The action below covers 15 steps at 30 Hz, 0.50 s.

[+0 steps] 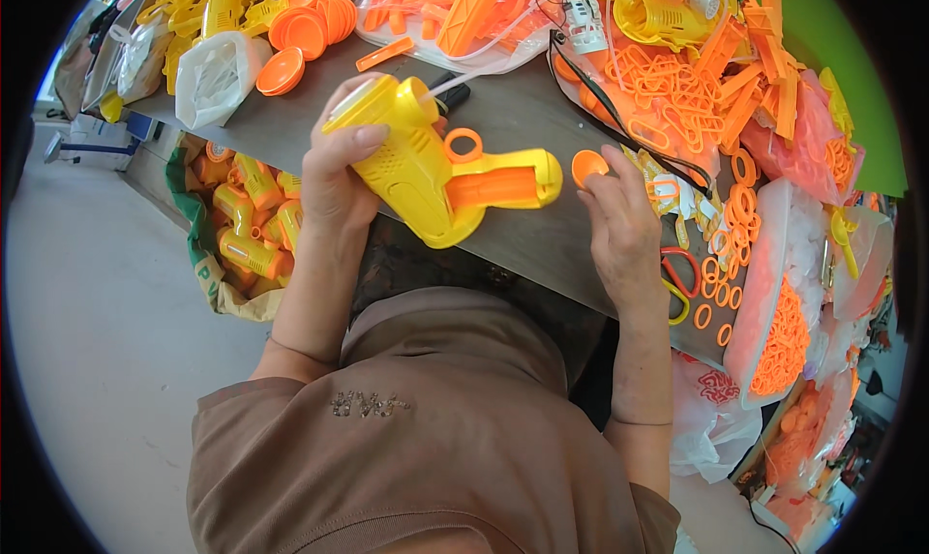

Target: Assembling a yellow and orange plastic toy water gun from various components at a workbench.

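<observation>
My left hand point(339, 162) is wrapped round the body of a yellow plastic toy gun point(411, 162), tilted above the table edge. Its handle, lined with orange, points to the right, and an orange ring point(464, 146) sits at the trigger place. A thin clear tube point(455, 82) runs up and away from its yellow collar. Between the fingertips of my right hand point(619, 215) is a small round orange cap point(585, 167), held apart from the gun, just right of the handle's end.
Orange rings point(740, 215) and red-and-yellow scissors point(679, 283) lie at the right. A clear bin point(760, 293) holds small orange parts. Orange cups point(298, 33) and a white bag-lined container point(215, 75) stand far left. Below them, a sack point(208, 264) holds assembled yellow toys. Orange clips point(668, 85) are heaped at the back.
</observation>
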Available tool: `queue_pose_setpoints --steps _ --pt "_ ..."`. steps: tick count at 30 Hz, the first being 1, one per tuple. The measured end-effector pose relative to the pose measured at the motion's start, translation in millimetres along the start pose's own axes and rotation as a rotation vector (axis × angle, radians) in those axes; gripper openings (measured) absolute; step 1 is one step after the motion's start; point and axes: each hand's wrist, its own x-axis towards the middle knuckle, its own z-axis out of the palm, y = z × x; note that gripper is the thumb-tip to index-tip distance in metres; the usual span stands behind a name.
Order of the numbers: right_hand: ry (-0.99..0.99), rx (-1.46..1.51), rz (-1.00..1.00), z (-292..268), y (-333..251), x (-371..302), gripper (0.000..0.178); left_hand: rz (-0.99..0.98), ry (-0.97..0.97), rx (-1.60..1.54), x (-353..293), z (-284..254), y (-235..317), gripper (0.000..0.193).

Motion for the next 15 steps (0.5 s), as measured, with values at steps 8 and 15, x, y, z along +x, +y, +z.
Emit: queue_pose_setpoints --steps 8,15 --pt "0.141 0.228 -0.166 -4.3 -14.5 -8.0 0.019 -0.109 0.028 0.115 -6.3 3.4 -20.0 0.056" --pt "0.203 0.457 0.045 12.0 -22.7 -20.1 0.022 -0.113 0.060 0.133 -9.4 12.8 -25.7 0.054"
